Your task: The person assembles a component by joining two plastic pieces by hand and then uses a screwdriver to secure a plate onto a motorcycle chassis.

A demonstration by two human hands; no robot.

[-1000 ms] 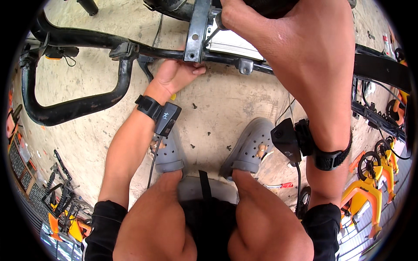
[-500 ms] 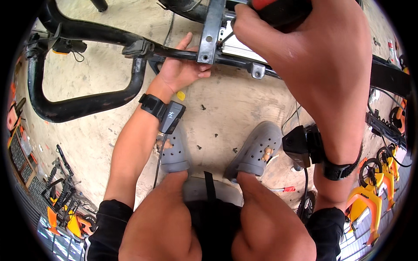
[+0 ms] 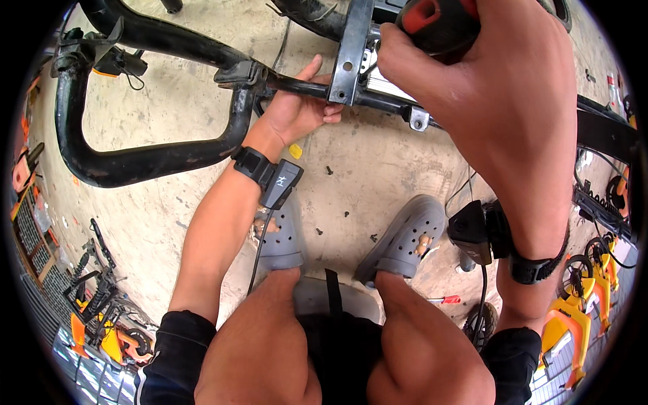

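A black tubular metal frame (image 3: 155,162) lies across the upper part of the view, with a flat grey bracket plate (image 3: 351,50) over its thin bar. My left hand (image 3: 293,111) is under that bar beside the bracket, thumb stretched out and the other fingers curled; what they hold, if anything, is hidden. Close to the camera, my right hand (image 3: 486,88) is wrapped around a bulky black-and-red power tool (image 3: 442,27). The working end of this tool is hidden by the hand. Beneath the hand shows a white ribbed part (image 3: 383,84); a small lug (image 3: 418,119) sticks out from the bar.
Several small dark screws (image 3: 329,170) and a yellow scrap (image 3: 295,151) lie on the floor between my grey clogs (image 3: 405,236). A red-handled tool (image 3: 451,300) is near my right leg. Yellow-orange scooter parts (image 3: 567,324) stand at right, more at lower left. A loose cable (image 3: 282,47) runs behind the frame.
The whole scene has shifted a little to the right and slightly down in the view. Both hands keep about the same places on the frame and the tool.
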